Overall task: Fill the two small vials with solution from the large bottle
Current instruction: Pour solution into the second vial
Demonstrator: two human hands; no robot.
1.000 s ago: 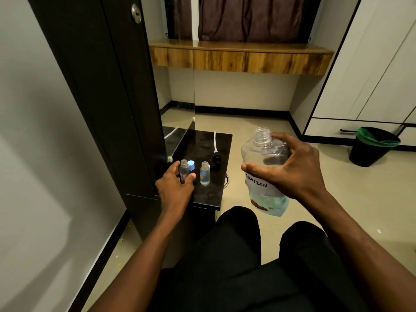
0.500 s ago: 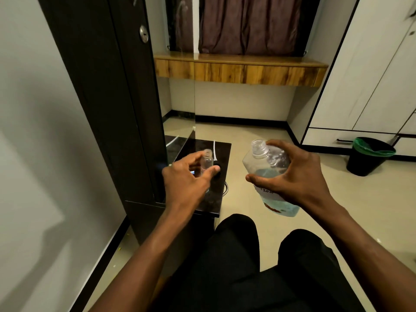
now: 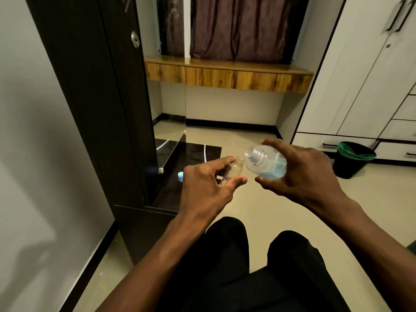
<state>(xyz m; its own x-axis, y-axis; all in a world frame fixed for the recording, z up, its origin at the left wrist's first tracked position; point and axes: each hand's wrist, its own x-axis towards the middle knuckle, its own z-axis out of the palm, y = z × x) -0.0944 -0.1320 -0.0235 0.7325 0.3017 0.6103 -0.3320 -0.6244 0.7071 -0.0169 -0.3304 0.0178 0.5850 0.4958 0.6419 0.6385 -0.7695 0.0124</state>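
While R hand (image 3: 301,174) tilts bottle (image 3: 269,164), L hand (image 3: 207,184) holds vial (image 3: 235,170).

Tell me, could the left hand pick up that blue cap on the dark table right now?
Probably not yet: the left hand is busy holding the small vial. The blue cap lies uncovered nearby on the dark table.
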